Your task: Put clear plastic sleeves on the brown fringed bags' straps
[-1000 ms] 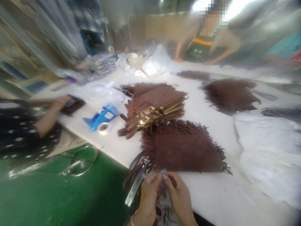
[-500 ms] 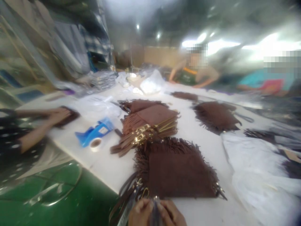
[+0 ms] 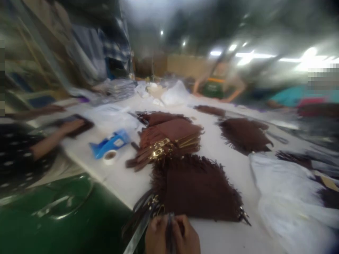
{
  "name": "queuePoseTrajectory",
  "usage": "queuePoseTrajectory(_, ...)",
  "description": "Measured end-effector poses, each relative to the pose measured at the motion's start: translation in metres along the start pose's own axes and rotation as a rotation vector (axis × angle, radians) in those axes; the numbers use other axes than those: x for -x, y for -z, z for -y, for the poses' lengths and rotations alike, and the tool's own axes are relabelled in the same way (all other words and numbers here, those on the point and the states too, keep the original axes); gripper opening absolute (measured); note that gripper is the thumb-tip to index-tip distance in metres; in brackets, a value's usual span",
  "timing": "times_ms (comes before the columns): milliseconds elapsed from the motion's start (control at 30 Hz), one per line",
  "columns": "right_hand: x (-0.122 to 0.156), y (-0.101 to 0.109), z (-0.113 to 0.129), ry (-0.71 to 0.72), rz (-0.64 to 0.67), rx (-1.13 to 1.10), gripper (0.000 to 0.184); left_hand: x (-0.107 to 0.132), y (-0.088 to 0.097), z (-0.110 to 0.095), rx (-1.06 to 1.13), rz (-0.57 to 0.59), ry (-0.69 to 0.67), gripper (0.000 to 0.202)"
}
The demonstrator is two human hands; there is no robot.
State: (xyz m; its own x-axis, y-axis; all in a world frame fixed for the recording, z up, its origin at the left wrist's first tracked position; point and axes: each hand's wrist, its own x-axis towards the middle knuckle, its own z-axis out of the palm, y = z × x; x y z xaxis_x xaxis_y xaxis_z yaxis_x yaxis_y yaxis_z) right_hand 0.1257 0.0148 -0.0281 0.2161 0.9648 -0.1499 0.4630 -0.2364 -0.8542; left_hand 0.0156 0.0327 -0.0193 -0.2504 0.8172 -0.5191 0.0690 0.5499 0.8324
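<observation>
At the bottom centre, my left hand [image 3: 155, 234] and my right hand [image 3: 186, 234] are close together with fingers pinched. Between them they grip a narrow dark strip [image 3: 171, 234], perhaps a strap; blur hides its kind. Just beyond lies a dark brown fringed bag [image 3: 201, 195], flat on the white table, with metal fittings at its right corner. Dark straps [image 3: 141, 213] with gold-coloured clasps spill from its left side over the table edge. Behind it sits a stack of lighter brown fringed pieces [image 3: 173, 130] with gold-coloured hardware.
A blue tape dispenser [image 3: 112, 143] and a tape roll [image 3: 109, 157] lie left of the stack. White sheeting [image 3: 286, 197] covers the right side, below another fringed bag [image 3: 243, 134]. At left, a co-worker's arm [image 3: 55, 135] reaches over a dark item; other people are across the table.
The view has shifted slightly. My hands stay together on the dark strip, a little further left and higher. At left, the co-worker's two hands have moved apart.
</observation>
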Motion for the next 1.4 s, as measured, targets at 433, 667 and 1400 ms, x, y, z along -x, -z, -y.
queuePoseTrajectory(433,0.001,0.0,0.003,-0.11,0.017,-0.135,0.039,-0.012,-0.008,0.042,0.574,0.117,0.14,0.053)
queuePoseTrajectory(667,0.006,-0.003,0.009,-0.147,-0.071,-0.176,0.045,-0.002,-0.008,0.018,0.352,-0.018,0.058,0.035)
queuePoseTrajectory(1400,0.02,0.01,0.018,-0.196,0.077,-0.137,0.031,0.011,0.009,0.004,-0.048,0.12,-0.139,0.019)
